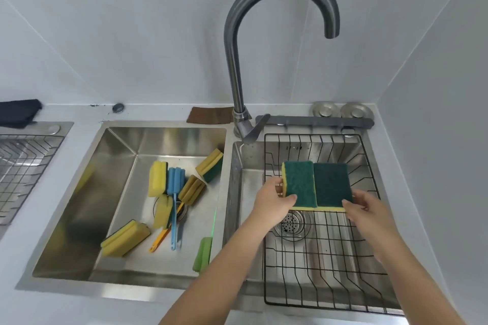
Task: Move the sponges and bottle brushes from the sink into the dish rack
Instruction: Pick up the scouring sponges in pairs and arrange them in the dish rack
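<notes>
Over the black wire dish rack (330, 295) in the right basin I hold two yellow sponges side by side, green scouring faces up. My left hand (274, 202) grips the left sponge (299, 183). My right hand (365, 207) grips the right sponge (332, 183). In the left sink (116, 155) lie several more yellow sponges, among them one at the front left (125, 237) and one at the back right (210, 165). A blue bottle brush (175, 187) and an orange-handled brush (161, 239) lie by the drain. A green brush (202, 253) leans on the right wall.
A tall curved tap (235, 66) rises between the basins, its spout above the rack. A brown cloth (210, 115) lies behind the left sink. Two round metal plugs (342, 109) sit at the back right. Another wire rack (23, 166) is at far left.
</notes>
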